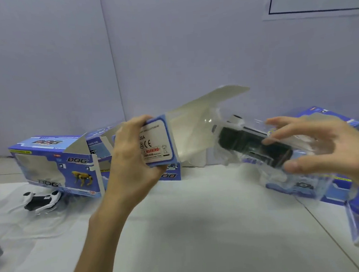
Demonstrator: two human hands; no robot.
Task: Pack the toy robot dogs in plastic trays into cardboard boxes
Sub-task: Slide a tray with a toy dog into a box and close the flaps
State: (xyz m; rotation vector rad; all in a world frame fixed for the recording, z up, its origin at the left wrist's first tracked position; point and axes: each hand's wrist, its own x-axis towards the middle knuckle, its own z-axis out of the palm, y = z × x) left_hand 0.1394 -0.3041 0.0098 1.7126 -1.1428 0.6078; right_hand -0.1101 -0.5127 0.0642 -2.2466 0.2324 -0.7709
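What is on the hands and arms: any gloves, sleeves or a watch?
Both are bare. The left hand has no glove, ring or watch, and the left forearm shows no sleeve down to the frame's edge. The right hand is blurred but also ungloved; no sleeve or band shows at its wrist.

A blue and white printed cardboard box is held aloft on its side, its end flaps spread open toward the right. A clear plastic tray containing a black and white toy robot dog is held tilted just beside that open end.
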